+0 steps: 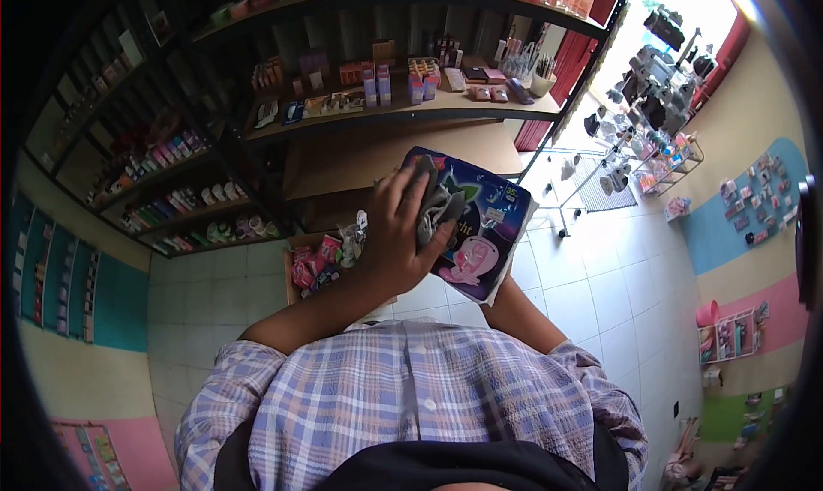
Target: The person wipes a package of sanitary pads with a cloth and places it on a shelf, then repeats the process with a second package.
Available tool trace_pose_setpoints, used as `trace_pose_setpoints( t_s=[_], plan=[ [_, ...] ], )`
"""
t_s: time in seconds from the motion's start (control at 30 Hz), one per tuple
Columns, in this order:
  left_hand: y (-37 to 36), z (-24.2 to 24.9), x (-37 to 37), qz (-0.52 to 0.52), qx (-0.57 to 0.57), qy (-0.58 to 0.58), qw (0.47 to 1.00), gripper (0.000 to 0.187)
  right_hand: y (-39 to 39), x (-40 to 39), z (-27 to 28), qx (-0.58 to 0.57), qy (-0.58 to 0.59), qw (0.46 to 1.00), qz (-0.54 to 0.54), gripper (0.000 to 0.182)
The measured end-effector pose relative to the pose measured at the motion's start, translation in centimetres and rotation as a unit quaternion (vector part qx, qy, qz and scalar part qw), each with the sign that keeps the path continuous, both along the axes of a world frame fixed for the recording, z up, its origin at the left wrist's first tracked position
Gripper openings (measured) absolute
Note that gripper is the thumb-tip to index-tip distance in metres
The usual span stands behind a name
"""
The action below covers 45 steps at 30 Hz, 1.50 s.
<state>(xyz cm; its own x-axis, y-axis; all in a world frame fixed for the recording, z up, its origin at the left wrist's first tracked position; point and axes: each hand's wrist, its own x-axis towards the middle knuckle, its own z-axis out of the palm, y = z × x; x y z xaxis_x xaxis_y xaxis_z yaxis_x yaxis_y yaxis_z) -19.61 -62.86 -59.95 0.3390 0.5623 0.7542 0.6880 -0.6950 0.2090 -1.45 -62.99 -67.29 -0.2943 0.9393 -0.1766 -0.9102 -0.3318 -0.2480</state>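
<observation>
A dark blue and purple pack of sanitary pads, marked 35 cm and with a pink figure on its front, is held up tilted before my chest. My left hand is closed on a crumpled grey cloth and presses it against the pack's left front side. Behind the pack's lower right edge, my right hand supports it. Most of that hand and its fingers are hidden by the pack.
Ahead stand dark-framed shelves with cosmetics and small boxes. On the tiled floor, a cardboard box holds pink packets. Toward the bright doorway at the right is a wheeled rack with hanging goods. Wall displays line the right side.
</observation>
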Motion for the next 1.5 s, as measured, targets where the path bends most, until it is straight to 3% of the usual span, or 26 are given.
trace_pose_setpoints(
  t_s=[0.07, 0.13, 0.17, 0.2, 0.27, 0.3, 0.33, 0.37, 0.4, 0.47, 0.53, 0.6, 0.63, 0.7, 0.8, 0.83, 0.93, 0.97, 1.07, 1.2, 1.27, 1.33, 1.37, 1.4, 1.47, 1.5],
  plan=[
    [-0.1, -1.5, 1.2, -0.086, -0.186, -0.057, 0.977, 0.067, 0.0, 1.1, -1.1, -0.011, 0.003, 1.0, -0.002, 0.083],
    [-1.2, -0.7, 2.7, -0.13, -0.204, -0.028, 0.97, 0.069, 1.1, 2.3, -3.4, 0.089, 0.061, 0.994, -0.015, 0.085],
    [-1.5, -0.3, 3.6, -0.226, -0.175, -0.004, 0.958, 0.068, 0.9, 3.0, -4.3, 0.151, 0.193, 0.969, 0.019, 0.086],
    [-1.7, -0.2, 4.3, -0.322, -0.146, 0.021, 0.935, 0.067, 0.3, 3.6, -3.7, 0.151, 0.194, 0.969, 0.011, 0.086],
    [-1.1, 0.1, 5.3, -0.334, -0.164, 0.042, 0.927, 0.065, -1.1, 5.0, -2.5, -0.076, 0.392, 0.916, 0.031, 0.086],
    [-0.4, 0.3, 5.9, -0.261, -0.14, 0.034, 0.955, 0.064, -1.2, 5.0, -2.5, 0.01, 0.331, 0.944, 0.018, 0.084],
    [0.2, 0.6, 6.5, -0.186, -0.115, 0.027, 0.975, 0.064, -1.8, 5.6, -2.3, 0.011, 0.329, 0.944, 0.008, 0.084],
    [0.6, 1.1, 7.1, -0.134, -0.153, 0.039, 0.978, 0.063, -2.5, 6.1, -1.9, 0.071, 0.187, 0.98, 0.001, 0.083],
    [0.8, 0.8, 7.9, -0.144, -0.153, 0.039, 0.977, 0.063, -2.9, 6.8, -1.7, 0.127, 0.038, 0.991, -0.007, 0.082],
    [1.2, -0.4, 9.4, -0.238, -0.216, 0.006, 0.947, 0.069, -2.4, 8.3, -2.5, 0.107, 0.039, 0.993, -0.027, 0.081],
    [0.4, -0.9, 10.7, -0.299, -0.287, 0.01, 0.91, 0.067, -2.3, 8.7, -1.9, 0.062, -0.038, 0.99, -0.121, 0.081],
    [0.3, -0.9, 11.9, -0.41, -0.235, 0.021, 0.881, 0.066, -1.2, 10.3, -5.4, 0.049, -0.018, 0.987, -0.15, 0.079],
    [0.7, -0.9, 12.5, -0.43, -0.213, 0.022, 0.877, 0.062, -0.6, 11.0, -7.1, 0.065, 0.067, 0.988, -0.126, 0.078],
    [2.5, -0.5, 13.2, -0.428, -0.215, 0.02, 0.878, 0.06, 0.7, 11.2, -7.8, 0.172, 0.226, 0.957, -0.052, 0.073],
    [5.8, -0.5, 14.3, -0.4, -0.211, 0.015, 0.892, 0.056, 1.8, 10.4, -5.4, 0.233, 0.313, 0.921, 0.006, 0.068],
    [6.9, -1.0, 14.6, -0.374, -0.204, 0.011, 0.904, 0.056, 1.8, 11.1, -5.9, 0.043, -0.061, 0.995, -0.066, 0.066],
    [9.1, -1.4, 15.0, -0.347, -0.192, 0.008, 0.918, 0.056, 6.3, 11.3, -6.9, 0.046, 0.006, 0.986, -0.159, 0.066],
    [9.8, -1.3, 14.8, -0.379, -0.18, 0.057, 0.906, 0.056, 6.9, 12.1, -8.9, 0.157, 0.271, 0.946, -0.077, 0.067],
    [13.4, -0.7, 14.5, -0.415, -0.148, 0.111, 0.891, 0.052, 11.2, 14.3, -6.7, 0.135, 0.194, 0.969, -0.069, 0.069],
    [21.0, -0.6, 13.7, -0.31, -0.159, 0.127, 0.929, 0.045, 16.6, 15.9, -3.3, 0.113, 0.035, 0.991, -0.063, 0.077],
    [24.8, -2.4, 14.1, -0.227, -0.194, 0.041, 0.954, 0.048, 19.2, 16.6, -3.9, 0.15, -0.004, 0.986, -0.078, 0.081],
    [26.2, -2.3, 15.2, -0.249, -0.215, 0.034, 0.944, 0.05, 22.0, 16.6, -4.7, 0.149, 0.058, 0.985, -0.071, 0.082],
    [26.4, -2.0, 16.0, -0.29, -0.313, -0.002, 0.904, 0.052, 23.1, 16.7, -5.0, 0.147, 0.119, 0.98, -0.061, 0.083],
    [26.6, -1.8, 16.9, -0.327, -0.408, -0.039, 0.851, 0.053, 23.9, 16.9, -4.9, 0.143, 0.12, 0.981, -0.06, 0.083],
    [27.6, -2.2, 18.8, -0.37, -0.358, -0.061, 0.855, 0.054, 25.4, 17.5, -4.2, 0.041, 0.011, 0.991, -0.127, 0.084],
    [28.1, -1.5, 19.7, -0.4, -0.281, -0.028, 0.872, 0.052, 27.1, 18.9, -6.9, 0.227, 0.169, 0.957, -0.058, 0.086]
  ],
)
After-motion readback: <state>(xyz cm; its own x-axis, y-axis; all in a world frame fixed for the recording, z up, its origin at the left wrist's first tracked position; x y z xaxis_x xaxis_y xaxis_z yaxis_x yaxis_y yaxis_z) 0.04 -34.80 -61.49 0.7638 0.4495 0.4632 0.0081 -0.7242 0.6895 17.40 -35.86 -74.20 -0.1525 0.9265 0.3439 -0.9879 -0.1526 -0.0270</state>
